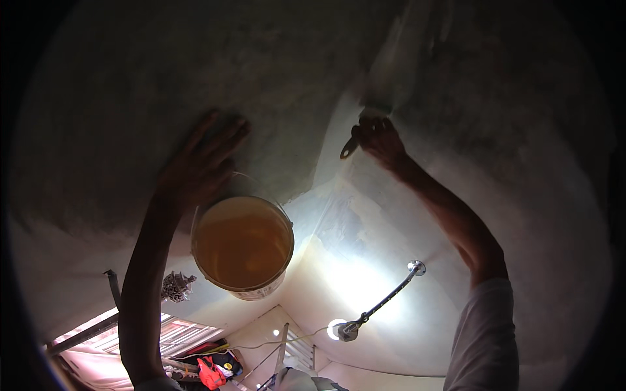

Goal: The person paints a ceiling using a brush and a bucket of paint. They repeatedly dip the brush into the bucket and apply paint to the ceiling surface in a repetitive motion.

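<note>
**A:** Going left to right, what could go wrong here?

**B:** The left hand [201,159] has its fingers spread over the dark plaster [287,78], can't tell how hard it's pressing. I'd worry about the bucket [259,287]: a forearm knock might tip it, and I can't see what's holding it up. Further right, if the scraper [353,139] twists, a blade corner could gouge the plaster.

**A:** So where's the scraper vs the right hand [381,137]?

**B:** In it lol, fingers curled tight around it. Handle end pokes out near-left, blade's just past the knuckles on the far side. Bucket's well apart, left and nearer.
</note>
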`<state>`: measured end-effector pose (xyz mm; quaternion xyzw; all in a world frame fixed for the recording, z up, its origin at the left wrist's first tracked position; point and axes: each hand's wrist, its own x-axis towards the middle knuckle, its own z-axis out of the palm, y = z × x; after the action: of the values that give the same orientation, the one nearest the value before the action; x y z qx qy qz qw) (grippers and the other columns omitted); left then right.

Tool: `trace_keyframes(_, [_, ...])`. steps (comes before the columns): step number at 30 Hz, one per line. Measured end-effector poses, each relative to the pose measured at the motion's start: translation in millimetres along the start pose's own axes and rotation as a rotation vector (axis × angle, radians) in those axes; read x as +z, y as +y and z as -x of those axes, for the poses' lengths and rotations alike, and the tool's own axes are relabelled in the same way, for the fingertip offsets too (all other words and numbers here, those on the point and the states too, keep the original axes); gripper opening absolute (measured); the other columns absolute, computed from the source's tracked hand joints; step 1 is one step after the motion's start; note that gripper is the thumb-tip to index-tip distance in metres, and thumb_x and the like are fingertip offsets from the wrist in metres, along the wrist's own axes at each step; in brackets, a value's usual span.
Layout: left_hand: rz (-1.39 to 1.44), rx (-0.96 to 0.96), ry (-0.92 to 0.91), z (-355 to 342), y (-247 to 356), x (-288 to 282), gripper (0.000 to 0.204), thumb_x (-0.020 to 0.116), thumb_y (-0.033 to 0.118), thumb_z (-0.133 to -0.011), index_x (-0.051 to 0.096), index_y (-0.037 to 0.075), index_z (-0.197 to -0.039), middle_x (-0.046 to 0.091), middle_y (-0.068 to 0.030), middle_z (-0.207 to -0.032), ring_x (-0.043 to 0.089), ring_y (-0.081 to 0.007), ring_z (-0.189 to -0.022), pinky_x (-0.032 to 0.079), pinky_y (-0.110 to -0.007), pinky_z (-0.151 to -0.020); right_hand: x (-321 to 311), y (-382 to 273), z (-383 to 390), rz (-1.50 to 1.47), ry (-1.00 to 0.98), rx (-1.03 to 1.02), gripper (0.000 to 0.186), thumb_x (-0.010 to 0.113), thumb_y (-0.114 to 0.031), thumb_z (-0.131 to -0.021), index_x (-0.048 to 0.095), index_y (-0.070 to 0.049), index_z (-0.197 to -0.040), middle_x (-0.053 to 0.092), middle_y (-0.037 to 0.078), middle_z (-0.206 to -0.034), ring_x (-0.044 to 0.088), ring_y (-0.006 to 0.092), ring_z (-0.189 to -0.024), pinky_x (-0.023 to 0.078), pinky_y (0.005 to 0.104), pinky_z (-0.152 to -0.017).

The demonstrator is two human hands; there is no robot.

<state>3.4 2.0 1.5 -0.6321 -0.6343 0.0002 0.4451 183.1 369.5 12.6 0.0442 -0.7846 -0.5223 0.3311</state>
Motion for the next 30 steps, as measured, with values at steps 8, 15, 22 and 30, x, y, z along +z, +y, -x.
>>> trace_keyframes(8, [-0.012,0.004,0.0,0.1,-0.1,-2.9,0.014,0.069,0.03,-0.069,0.065,0.016,-0.071,0.036,-0.0062,-0.148,0.027,-0.0204,-0.14,0.014,-0.048,-0.119,10.4,-73.7,40.1,-0.156,-0.084,0.025,0.015,0.059,-0.023,-0.079,0.061,-0.009,-0.087,0.059,0.01,-0.093,0.061,0.0267,-0.084,0.05,0.0442,-0.074])
trace_keyframes(15, [0.034,0.002,0.023,-0.5,-1.7,-4.0,0.015,0.069,0.028,-0.07,0.065,0.014,-0.073,0.037,-0.0069,-0.147,0.028,-0.0213,-0.14,0.014,-0.049,-0.119,16.3,-126.7,65.6,-0.282,-0.144,0.031,0.011,0.06,-0.02,-0.078,0.054,-0.01,-0.08,0.056,0.008,-0.086,0.059,0.0242,-0.078,0.049,0.0389,-0.067])
trace_keyframes(22, [-0.044,0.023,0.003,-3.4,-2.5,1.9,0.016,0.068,0.029,-0.072,0.066,0.013,-0.074,0.036,-0.0075,-0.148,0.026,-0.0231,-0.14,0.014,-0.05,-0.118,17.6,-115.6,44.1,-0.577,-0.298,0.306,0.007,0.059,-0.014,-0.083,0.061,-0.009,-0.079,0.061,0.008,-0.076,0.064,0.0229,-0.067,0.052,0.0347,-0.053])
trace_keyframes(30, [-0.028,0.005,-0.041,0.1,-1.1,-7.4,0.017,0.068,0.029,-0.073,0.066,0.013,-0.075,0.035,-0.008,-0.148,0.025,-0.023,-0.141,0.013,-0.051,-0.118,-10.3,34.3,-24.3,-0.556,-0.077,0.37,0.023,0.063,-0.014,-0.084,0.064,-0.01,-0.106,0.065,0.011,-0.1,0.065,0.0286,-0.082,0.054,0.0387,-0.07])
